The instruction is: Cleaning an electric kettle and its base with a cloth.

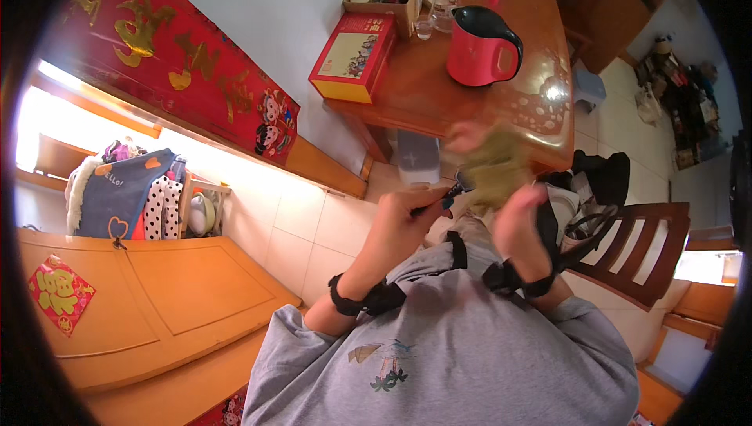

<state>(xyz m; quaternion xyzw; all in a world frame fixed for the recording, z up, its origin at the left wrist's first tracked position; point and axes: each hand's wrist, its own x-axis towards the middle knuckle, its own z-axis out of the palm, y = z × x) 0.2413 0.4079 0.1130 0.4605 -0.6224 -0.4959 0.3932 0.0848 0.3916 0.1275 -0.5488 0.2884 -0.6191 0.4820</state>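
Note:
My left hand [405, 214] is closed around a slim dark object [453, 191], whose far end points toward the table; its exact kind is unclear. Beside it, my right hand [520, 226] grips a yellow-green cloth [496, 170], strongly blurred. The cloth spreads in front of both hands, over my legs and close to the near table edge. A blurred pinkish shape [466, 137] shows at the cloth's far left end; I cannot tell what it is. Black straps circle both wrists.
A wooden table [417, 94] carries a pink electric kettle [479, 50], a red gift box [355, 59], a glass teapot [446, 6] and a cardboard box [405, 12] of jars. A plastic stool [418, 159] stands beneath. A slatted wooden chair [637, 250] bearing bags is at right, a wooden door [194, 285] at left.

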